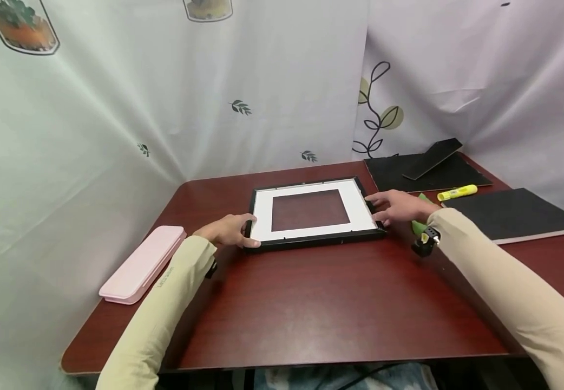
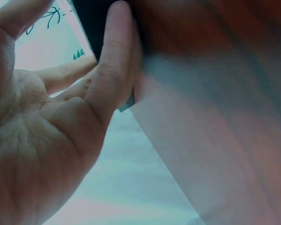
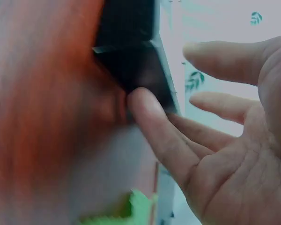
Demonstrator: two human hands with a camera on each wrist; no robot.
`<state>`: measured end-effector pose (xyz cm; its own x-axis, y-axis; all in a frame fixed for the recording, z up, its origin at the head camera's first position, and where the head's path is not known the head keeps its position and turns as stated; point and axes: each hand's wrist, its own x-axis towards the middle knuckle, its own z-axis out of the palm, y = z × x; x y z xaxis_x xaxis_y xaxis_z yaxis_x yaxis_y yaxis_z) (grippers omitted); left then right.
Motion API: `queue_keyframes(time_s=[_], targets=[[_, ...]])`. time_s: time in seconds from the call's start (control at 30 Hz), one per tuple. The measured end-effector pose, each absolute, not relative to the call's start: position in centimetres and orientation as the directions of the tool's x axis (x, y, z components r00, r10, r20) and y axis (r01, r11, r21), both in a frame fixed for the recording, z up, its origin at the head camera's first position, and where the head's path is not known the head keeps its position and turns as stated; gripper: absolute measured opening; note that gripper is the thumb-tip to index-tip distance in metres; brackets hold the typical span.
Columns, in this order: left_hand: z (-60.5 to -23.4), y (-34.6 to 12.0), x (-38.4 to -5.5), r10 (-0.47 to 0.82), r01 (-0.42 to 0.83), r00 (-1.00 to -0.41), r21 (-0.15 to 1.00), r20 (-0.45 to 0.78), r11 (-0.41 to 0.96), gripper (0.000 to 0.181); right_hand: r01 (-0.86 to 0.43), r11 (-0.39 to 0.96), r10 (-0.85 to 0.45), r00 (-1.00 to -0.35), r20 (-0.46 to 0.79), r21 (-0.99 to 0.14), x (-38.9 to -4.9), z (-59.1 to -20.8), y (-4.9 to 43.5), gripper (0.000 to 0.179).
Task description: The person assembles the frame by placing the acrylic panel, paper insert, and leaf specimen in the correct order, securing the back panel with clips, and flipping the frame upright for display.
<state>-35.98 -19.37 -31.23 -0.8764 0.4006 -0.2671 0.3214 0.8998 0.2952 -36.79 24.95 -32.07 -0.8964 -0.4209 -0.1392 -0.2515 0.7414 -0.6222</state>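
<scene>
A black picture frame (image 1: 317, 239) with a white mat (image 1: 262, 218) around an open rectangle lies near the middle of the table. My left hand (image 1: 227, 229) grips its near left corner, thumb along the front edge. The left wrist view shows one finger (image 2: 113, 61) against the black side. At the right side is my right hand (image 1: 401, 206), digits spread and fairly straight. One fingertip (image 3: 146, 101) touches the frame's outer side in the right wrist view, while two other digits stand apart from it. A green item (image 1: 417, 226) is partly hidden behind the right hand.
On the left lies a pink case (image 1: 143, 265). A black backing board (image 1: 384, 170) with a stand leg (image 1: 433, 158) lies at the back right. Nearer are a yellow marker-like tube (image 1: 457, 193) and a black-covered book or pad (image 1: 516, 211). White curtains (image 1: 282, 81) surround the table.
</scene>
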Motion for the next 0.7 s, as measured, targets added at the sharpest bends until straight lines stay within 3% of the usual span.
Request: queue_keyframes(time_s=[0.13,0.23,0.5,0.7], targets=[[-31.2,-18.9,-36.4,0.389,0.317,-0.880,0.275,-0.271,0.908,0.083,-0.264,0.737,-0.429,-0.894,-0.129,-0.622,-36.5,-30.5,26.6,0.047],[-31.2,-19.0,-36.6,0.387,0.314,-0.882,0.279,-0.267,0.908,0.082,-0.293,0.789,-0.412,-0.904,-0.113,-0.540,-36.3,-29.3,27.9,0.040],[-30.7,-18.9,-37.0,0.385,0.320,-0.880,0.254,-0.277,0.913,0.081,-0.324,0.872,-0.379,-0.921,-0.089,-0.367,-36.1,-29.0,30.9,0.034],[-31.1,-18.8,-36.9,0.375,0.295,-0.880,0.282,-0.292,0.913,0.083,-0.292,0.898,-0.338,-0.937,-0.089,-0.330,-36.8,-30.3,31.1,0.032]])
